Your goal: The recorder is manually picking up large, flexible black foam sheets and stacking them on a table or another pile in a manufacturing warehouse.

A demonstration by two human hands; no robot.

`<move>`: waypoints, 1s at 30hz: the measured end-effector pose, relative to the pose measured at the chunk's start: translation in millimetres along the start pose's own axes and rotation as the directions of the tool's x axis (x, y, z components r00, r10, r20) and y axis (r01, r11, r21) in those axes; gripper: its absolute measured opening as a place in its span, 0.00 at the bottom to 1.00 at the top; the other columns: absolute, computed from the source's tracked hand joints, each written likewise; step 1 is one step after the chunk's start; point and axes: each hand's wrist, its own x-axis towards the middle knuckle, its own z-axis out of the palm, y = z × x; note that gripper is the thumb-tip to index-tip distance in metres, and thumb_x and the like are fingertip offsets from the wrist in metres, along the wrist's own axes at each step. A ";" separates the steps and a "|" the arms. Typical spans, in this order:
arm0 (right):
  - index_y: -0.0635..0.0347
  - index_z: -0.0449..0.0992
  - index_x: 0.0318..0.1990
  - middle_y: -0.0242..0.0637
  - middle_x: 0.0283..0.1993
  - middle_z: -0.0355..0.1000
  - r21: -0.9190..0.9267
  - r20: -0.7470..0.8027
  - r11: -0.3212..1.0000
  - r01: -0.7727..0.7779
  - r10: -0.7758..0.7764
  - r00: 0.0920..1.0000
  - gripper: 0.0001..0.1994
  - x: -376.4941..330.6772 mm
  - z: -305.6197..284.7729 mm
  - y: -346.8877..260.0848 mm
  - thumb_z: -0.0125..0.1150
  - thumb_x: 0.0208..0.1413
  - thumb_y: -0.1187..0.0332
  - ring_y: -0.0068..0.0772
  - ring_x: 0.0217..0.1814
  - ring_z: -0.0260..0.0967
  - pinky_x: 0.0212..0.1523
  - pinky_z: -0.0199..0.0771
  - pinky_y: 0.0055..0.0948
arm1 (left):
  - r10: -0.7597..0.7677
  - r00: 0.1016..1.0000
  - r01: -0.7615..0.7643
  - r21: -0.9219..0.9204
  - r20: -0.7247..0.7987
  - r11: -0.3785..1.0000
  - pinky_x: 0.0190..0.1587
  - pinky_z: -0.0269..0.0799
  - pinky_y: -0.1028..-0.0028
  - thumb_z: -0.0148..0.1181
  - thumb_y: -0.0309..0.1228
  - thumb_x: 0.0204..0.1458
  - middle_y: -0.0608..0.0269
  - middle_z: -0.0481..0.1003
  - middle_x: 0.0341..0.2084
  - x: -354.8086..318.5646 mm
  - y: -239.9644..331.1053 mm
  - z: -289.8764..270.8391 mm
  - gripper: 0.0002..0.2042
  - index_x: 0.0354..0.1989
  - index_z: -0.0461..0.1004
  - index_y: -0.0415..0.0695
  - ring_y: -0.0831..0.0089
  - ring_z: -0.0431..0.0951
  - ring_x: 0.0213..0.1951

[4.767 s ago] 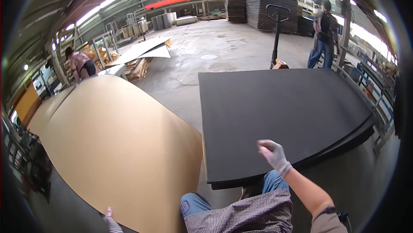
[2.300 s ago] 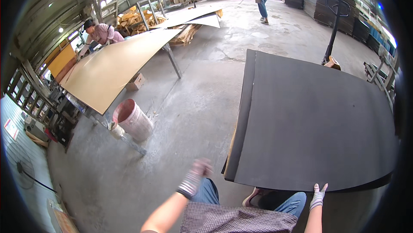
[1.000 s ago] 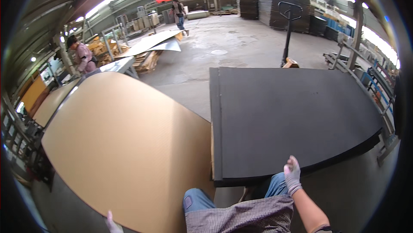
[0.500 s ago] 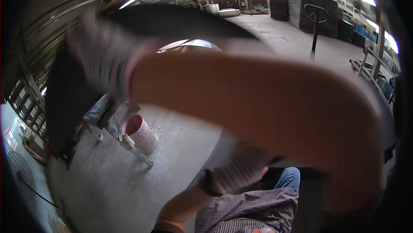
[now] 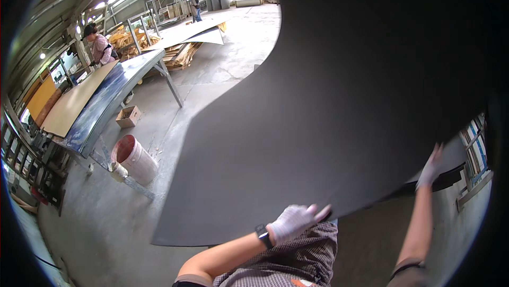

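Note:
A large, dark, flexible-looking sheet (image 5: 297,128) fills the middle and right of the head view, its far side curling upward. My left hand (image 5: 297,221), in a pale glove with a watch at the wrist, is closed on the sheet's near edge, in front of my checked apron (image 5: 297,258). Some of its fingers are hidden at the edge. Farther right, my right hand (image 5: 430,169), also gloved, is at the same edge with its fingers stretched out. Slight blur covers its fingertips. Below the right part of the sheet, a black curved edge (image 5: 448,180) shows.
On the left stands a long, paint-stained table (image 5: 119,91) carrying a tan board (image 5: 79,101). A pinkish bucket (image 5: 142,162) and a cardboard box (image 5: 128,117) sit on the floor beside it. One person (image 5: 101,48) is behind the table, another (image 5: 195,6) farther back. A rack (image 5: 474,144) stands at right.
My right arm has swung from across the view to the lower right. The dark sheet now spreads over the middle and right, and the view has turned left. My left hand stays low.

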 end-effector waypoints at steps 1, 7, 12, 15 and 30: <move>0.56 0.64 0.64 0.42 0.71 0.54 -0.050 0.025 0.991 -0.124 0.125 0.992 0.22 -70.1 12.8 20.8 0.35 0.68 0.60 0.42 0.72 0.52 0.70 0.52 0.37 | 0.028 0.999 -0.027 -0.015 0.033 1.000 0.25 0.76 0.70 0.53 0.26 0.50 0.60 0.71 0.31 -16.0 -2.7 13.3 0.29 0.64 0.58 0.49 0.69 0.79 0.26; 0.74 0.64 0.59 0.47 0.60 0.66 0.251 0.374 -0.014 -0.968 0.924 0.084 0.40 -352.8 23.3 10.4 0.65 0.50 0.46 0.42 0.57 0.67 0.61 0.66 0.39 | 0.065 0.981 -0.093 0.150 0.180 0.984 0.22 0.73 0.73 0.52 0.29 0.52 0.67 0.69 0.24 -60.7 -21.8 23.3 0.22 0.58 0.67 0.52 0.74 0.75 0.22; 0.62 0.71 0.55 0.39 0.54 0.71 0.357 0.855 -0.368 -0.858 0.498 0.142 0.32 -370.1 -0.9 -123.6 0.64 0.51 0.45 0.39 0.53 0.68 0.58 0.68 0.40 | 0.108 0.986 -0.140 0.274 0.129 0.951 0.23 0.71 0.74 0.52 0.30 0.50 0.70 0.68 0.24 -37.1 -36.6 10.2 0.19 0.53 0.70 0.52 0.76 0.73 0.22; 0.54 0.75 0.44 0.28 0.38 0.75 0.369 0.828 -0.402 -0.838 0.552 0.099 0.24 -345.4 -1.0 -120.1 0.64 0.51 0.44 0.23 0.33 0.71 0.32 0.73 0.23 | -0.001 1.000 0.004 0.157 -0.020 0.988 0.25 0.71 0.75 0.55 0.29 0.46 0.72 0.68 0.24 -41.3 -45.9 12.9 0.18 0.49 0.71 0.51 0.76 0.73 0.26; 0.57 0.71 0.53 0.33 0.53 0.69 0.381 0.855 -0.076 -0.921 0.407 0.321 0.31 -300.9 67.3 -80.4 0.65 0.48 0.45 0.32 0.54 0.66 0.55 0.65 0.36 | -0.479 0.807 0.439 -0.192 -0.346 0.878 0.31 0.74 0.62 0.56 0.27 0.45 0.58 0.72 0.24 -83.3 -125.6 38.8 0.05 0.32 0.73 0.45 0.57 0.75 0.28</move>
